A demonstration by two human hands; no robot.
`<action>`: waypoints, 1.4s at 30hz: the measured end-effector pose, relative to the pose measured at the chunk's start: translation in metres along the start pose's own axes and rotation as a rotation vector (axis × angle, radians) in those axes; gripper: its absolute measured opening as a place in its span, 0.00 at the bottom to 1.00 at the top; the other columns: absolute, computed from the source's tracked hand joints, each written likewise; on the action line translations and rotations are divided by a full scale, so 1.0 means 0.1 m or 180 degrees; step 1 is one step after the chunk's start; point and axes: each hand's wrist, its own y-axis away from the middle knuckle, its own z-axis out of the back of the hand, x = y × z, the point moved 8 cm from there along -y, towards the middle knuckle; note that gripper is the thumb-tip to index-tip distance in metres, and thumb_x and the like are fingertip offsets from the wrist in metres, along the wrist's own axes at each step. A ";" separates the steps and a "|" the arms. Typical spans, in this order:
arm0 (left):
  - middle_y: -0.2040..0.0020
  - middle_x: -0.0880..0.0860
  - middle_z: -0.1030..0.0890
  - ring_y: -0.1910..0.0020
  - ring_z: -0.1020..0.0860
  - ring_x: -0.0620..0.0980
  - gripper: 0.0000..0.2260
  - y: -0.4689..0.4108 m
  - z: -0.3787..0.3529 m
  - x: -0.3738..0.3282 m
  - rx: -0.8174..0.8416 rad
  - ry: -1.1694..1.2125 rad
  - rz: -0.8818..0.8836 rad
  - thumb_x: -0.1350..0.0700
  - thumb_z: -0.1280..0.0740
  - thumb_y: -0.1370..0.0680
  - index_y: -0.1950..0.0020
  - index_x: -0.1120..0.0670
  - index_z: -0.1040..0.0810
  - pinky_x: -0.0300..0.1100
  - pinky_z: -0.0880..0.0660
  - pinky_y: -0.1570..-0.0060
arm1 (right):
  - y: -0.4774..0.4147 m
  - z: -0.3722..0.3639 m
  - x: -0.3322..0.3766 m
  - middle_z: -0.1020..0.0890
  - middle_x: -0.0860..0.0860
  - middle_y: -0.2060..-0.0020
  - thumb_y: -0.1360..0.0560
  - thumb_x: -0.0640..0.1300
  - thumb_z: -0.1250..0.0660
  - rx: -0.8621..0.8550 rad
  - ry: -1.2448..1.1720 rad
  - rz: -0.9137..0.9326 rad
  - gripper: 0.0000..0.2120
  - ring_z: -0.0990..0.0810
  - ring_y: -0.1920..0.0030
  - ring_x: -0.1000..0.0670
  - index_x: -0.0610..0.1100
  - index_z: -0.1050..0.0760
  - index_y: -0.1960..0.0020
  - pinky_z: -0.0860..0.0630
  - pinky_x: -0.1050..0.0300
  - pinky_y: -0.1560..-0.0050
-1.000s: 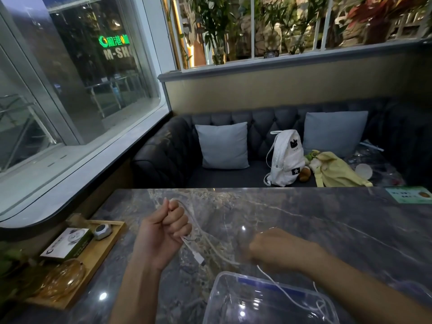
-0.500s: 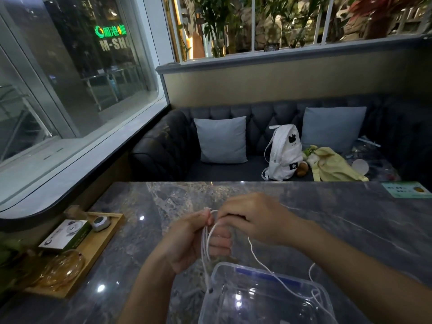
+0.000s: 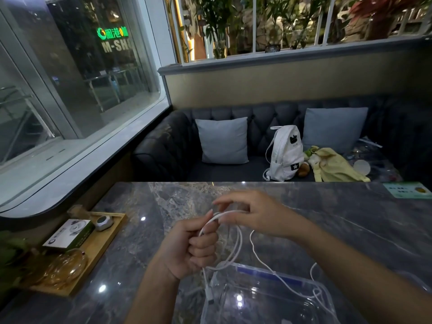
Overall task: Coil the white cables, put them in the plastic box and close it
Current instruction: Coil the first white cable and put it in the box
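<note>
My left hand (image 3: 192, 247) grips a white cable (image 3: 236, 244) in a fist above the dark marble table (image 3: 350, 230). Loops of the cable hang from that fist and one plug end dangles below it. My right hand (image 3: 254, 213) is just above and to the right, its fingers curled round the top of the loop. The rest of the cable trails down to the right into the clear plastic box (image 3: 268, 300), which stands open at the table's near edge. I see no lid.
A wooden tray (image 3: 112, 232) at the table's left edge holds a small carton, a round device and an amber glass dish. A green card (image 3: 406, 189) lies at the far right. Behind the table is a dark sofa with cushions, a white backpack and a yellow bag.
My right hand has lifted and moved right, drawing another turn of cable over my left fist. The loop hanging from my left hand is larger. The camera has tilted slightly.
</note>
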 end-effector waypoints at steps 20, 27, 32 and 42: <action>0.80 0.46 0.45 0.82 0.48 0.44 0.20 0.12 0.18 -0.01 -0.0436 0.0252 -0.0326 0.50 0.26 0.32 0.74 0.52 0.35 0.35 0.50 0.81 | -0.04 -0.41 -0.19 0.19 0.42 0.60 0.21 0.47 0.45 0.0373 0.0845 -0.0355 0.13 0.22 0.61 0.46 0.40 0.27 0.55 0.25 0.46 0.55; 0.81 0.46 0.50 0.82 0.52 0.45 0.20 0.21 0.32 -0.06 -0.1302 -0.0111 -0.0466 0.51 0.42 0.26 0.78 0.50 0.41 0.33 0.54 0.80 | -0.04 -0.34 -0.13 0.18 0.49 0.64 0.24 0.46 0.36 0.0395 -0.0185 -0.0376 0.09 0.22 0.64 0.54 0.40 0.24 0.53 0.27 0.57 0.60; 0.81 0.47 0.50 0.83 0.52 0.45 0.20 0.27 0.32 -0.12 -0.1395 -0.0104 -0.0728 0.50 0.41 0.26 0.76 0.49 0.45 0.33 0.54 0.80 | 0.01 -0.39 -0.12 0.23 0.51 0.68 0.23 0.43 0.39 0.0650 -0.1945 -0.0568 0.13 0.37 0.78 0.57 0.32 0.26 0.48 0.41 0.67 0.79; 0.79 0.49 0.34 0.81 0.37 0.45 0.20 0.21 0.50 -0.15 -0.2136 -0.1106 -0.0867 0.43 0.40 0.26 0.73 0.54 0.31 0.38 0.36 0.76 | 0.01 -0.30 -0.30 0.30 0.52 0.75 0.22 0.41 0.40 -0.0672 -0.1365 -0.0805 0.12 0.31 0.81 0.62 0.40 0.19 0.57 0.34 0.73 0.77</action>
